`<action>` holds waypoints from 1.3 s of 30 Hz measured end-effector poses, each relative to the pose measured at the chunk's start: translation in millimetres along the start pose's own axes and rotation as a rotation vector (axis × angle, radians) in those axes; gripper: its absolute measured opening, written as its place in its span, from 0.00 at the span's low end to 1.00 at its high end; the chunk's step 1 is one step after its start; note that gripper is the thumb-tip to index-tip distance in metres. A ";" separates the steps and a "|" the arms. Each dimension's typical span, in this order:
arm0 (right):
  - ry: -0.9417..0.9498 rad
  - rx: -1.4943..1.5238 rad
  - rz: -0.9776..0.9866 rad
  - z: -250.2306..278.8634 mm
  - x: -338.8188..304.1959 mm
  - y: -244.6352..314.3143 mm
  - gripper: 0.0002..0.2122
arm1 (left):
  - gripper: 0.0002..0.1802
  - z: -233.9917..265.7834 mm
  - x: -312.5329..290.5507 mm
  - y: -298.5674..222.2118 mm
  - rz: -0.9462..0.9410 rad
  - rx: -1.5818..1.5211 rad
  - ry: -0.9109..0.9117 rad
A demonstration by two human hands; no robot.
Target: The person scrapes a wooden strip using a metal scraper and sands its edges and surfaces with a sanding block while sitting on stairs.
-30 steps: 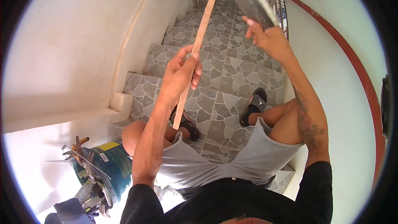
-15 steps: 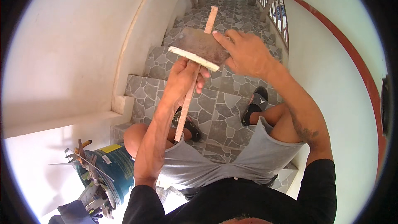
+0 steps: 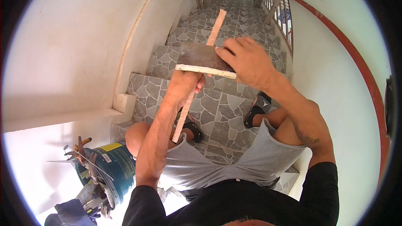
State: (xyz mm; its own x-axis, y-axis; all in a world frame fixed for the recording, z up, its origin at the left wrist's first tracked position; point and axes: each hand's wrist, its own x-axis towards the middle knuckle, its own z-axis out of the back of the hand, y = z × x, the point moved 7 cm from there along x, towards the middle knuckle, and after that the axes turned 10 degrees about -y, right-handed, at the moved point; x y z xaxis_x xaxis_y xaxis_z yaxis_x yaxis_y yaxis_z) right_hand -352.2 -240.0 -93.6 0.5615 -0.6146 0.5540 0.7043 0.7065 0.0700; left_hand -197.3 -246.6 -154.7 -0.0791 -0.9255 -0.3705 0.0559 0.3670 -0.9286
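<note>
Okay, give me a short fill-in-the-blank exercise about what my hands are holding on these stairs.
1. The left hand grips a long, narrow strip made of ____.
2. The right hand holds a flat dark rectangular board that lies ____ the long narrow strip.
3. The blue round bucket at lower left holds ____.

Missing words: wood; across; tools

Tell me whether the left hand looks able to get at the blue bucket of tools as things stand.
Probably not: the left hand is closed around the wooden strip out front, while the blue bucket sits low beside the left knee.
</note>
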 end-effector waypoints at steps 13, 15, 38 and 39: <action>0.133 -0.049 -0.182 -28.8 -15.7 -52.8 0.30 | 0.16 -10.1 -6.3 -6.3 0.050 0.005 0.067; 0.051 -0.035 -0.064 -27.2 -10.6 -38.3 0.29 | 0.21 -4.5 -6.2 -1.0 0.103 0.008 0.060; 0.008 -0.100 -0.051 -20.0 -6.8 -71.2 0.25 | 0.17 -9.3 -8.8 -6.0 0.051 0.033 0.065; -0.004 -0.211 -0.203 -9.5 -14.6 -112.6 0.22 | 0.17 -16.5 -9.8 -10.3 0.019 -0.003 0.101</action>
State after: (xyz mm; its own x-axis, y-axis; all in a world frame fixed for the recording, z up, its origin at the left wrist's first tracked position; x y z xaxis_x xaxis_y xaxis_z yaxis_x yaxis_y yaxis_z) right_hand -435.5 -314.0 -117.5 0.3985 -0.7346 0.5492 0.8771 0.4802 0.0059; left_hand -213.5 -239.7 -141.8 -0.1775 -0.9044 -0.3880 0.0549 0.3845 -0.9215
